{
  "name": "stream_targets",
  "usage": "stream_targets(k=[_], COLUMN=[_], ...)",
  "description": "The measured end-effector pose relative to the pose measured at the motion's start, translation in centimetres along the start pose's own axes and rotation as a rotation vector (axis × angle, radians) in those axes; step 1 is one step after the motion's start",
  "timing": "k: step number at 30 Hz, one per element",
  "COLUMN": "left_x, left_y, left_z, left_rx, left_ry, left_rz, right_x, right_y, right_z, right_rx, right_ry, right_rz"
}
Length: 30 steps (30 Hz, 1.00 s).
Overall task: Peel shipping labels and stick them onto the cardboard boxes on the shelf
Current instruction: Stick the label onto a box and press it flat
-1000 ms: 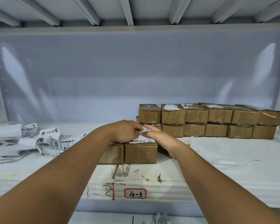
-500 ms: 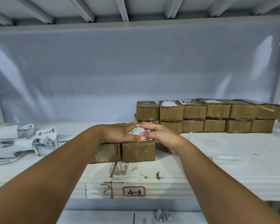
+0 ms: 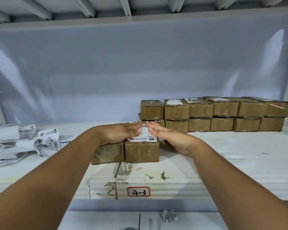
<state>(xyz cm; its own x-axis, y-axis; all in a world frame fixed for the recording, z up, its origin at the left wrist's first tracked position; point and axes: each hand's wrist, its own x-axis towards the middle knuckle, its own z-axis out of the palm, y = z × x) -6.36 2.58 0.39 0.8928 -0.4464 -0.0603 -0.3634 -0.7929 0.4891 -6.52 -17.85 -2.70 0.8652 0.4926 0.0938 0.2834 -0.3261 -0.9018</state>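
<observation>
**Both hands flat at a label on the front box**

A white shipping label [image 3: 142,138] printed with black codes lies on top of a brown cardboard box [image 3: 142,152]. This box stands near the front edge of the white shelf [image 3: 239,165], about midway along it. The left hand [image 3: 123,133] lies palm down with straight fingers, covering the label's left part and pressing on it. Its heel rests on a second brown cardboard box [image 3: 107,154] that touches the first on its left side. The right hand [image 3: 170,140] is open too, turned on its edge with the fingers straight. It stands just beside the label's right side, and its fingertips nearly meet those of the left hand at the label's far end. Whether it touches the paper cannot be told.

A two-high row of brown cardboard boxes [image 3: 223,114] runs toward the back right corner of the shelf, several with torn white patches on top. A loose heap of white printed label strips [image 3: 25,142] lies at the left end. A red-bordered tag marked "4-3" [image 3: 138,191] is stuck on the front edge. Below it lies a crumpled scrap of paper [image 3: 169,215].
</observation>
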Motion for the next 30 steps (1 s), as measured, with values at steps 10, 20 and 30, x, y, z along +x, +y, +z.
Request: stream_targets(k=[10, 20, 30], left_x=[-0.26, 0.02, 0.07], left_y=[-0.54, -0.77, -0.31], left_z=[-0.06, 0.17, -0.43], left_rx=[-0.182, -0.063, 0.082], left_ry=[0.196, 0.149, -0.074], left_rz=[-0.018, -0.016, -0.004], right_x=[0.60, 0.44, 0.25], right_y=[0.38, 0.18, 0.22], right_z=[0.52, 0.60, 0.33], right_rx=[-0.009, -0.041, -0.067], right_ry=[0.119, 0.132, 0.041], right_rz=[-0.042, -0.054, -0.024])
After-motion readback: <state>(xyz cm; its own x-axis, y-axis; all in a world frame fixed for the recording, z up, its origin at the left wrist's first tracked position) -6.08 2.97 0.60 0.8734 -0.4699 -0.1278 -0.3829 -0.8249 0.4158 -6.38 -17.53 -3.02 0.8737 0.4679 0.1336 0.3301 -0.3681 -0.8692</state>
